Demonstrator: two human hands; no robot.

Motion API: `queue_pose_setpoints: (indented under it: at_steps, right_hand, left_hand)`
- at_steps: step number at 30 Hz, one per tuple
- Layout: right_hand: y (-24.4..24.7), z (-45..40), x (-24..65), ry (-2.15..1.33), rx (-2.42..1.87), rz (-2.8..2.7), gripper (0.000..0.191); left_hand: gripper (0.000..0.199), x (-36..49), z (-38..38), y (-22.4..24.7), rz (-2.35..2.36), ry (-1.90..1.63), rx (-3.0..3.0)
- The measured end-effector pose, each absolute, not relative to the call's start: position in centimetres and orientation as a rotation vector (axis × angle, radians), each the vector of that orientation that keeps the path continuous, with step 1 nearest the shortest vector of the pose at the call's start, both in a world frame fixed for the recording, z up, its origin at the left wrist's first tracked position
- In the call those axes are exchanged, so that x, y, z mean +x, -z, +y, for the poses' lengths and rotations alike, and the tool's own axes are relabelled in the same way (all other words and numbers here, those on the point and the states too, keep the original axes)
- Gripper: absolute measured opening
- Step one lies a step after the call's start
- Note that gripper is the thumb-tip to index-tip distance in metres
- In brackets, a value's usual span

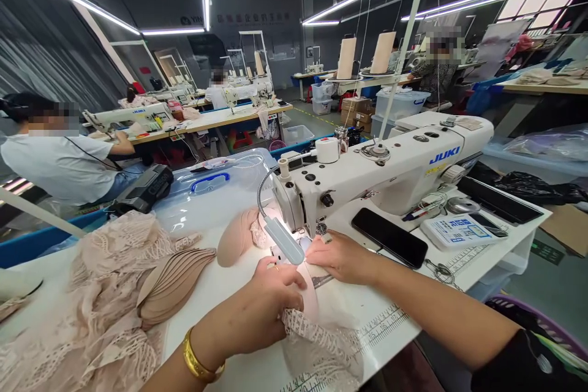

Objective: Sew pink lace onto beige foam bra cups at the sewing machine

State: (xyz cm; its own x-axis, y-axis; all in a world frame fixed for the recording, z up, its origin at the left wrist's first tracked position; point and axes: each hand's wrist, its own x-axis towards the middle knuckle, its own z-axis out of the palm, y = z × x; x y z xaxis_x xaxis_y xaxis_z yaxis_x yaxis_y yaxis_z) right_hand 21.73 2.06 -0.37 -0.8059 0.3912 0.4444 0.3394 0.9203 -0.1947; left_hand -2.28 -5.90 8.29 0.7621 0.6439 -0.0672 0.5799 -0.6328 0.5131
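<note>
My left hand, with a gold bangle at its wrist, curls its fingers on a pale pink bra cup with lace trim hanging toward the table's front edge. Close to the needle of the white sewing machine, my right hand pinches the same piece with its fingertips. A small grey lamp on a bent neck lights the spot and hides part of the needle area. Beyond it lies another padded cup. Stacked beige cups rest further left on lace fabric.
On the right of the table are a black phone, a white-and-blue box and small scissors. A clear lidded bin stands behind. At left, a co-worker sits at another machine. Thread cones stand above.
</note>
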Motion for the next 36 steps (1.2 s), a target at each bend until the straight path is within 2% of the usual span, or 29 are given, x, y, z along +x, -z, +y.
queue_pose_setpoints:
  at_steps: [4, 11, 15, 24, 36]
  right_hand:
    - [0.6, 2.3, 21.7, -0.114, -0.594, -2.578, 0.034]
    - [1.5, 2.5, 21.8, -0.064, -0.732, -2.557, 0.025]
    - [1.5, 2.5, 21.9, -0.053, -0.766, -2.599, 0.028]
    - [0.8, 2.1, 21.9, -0.105, -0.721, -2.591, 0.034]
    - [0.3, 1.8, 21.9, -0.170, -0.610, -2.594, 0.029]
  left_hand:
    - [0.018, -2.5, -5.3, -7.9, 0.912, -0.201, 2.456]
    - [0.018, -2.5, -4.6, -7.4, 0.902, -0.168, 2.517]
    - [0.018, -2.6, -4.6, -7.1, 0.908, -0.155, 2.540]
    - [0.018, -3.4, -4.6, -6.6, 0.923, -0.178, 2.571]
    - [0.021, -3.6, -3.5, -6.0, 1.023, -0.252, 2.654]
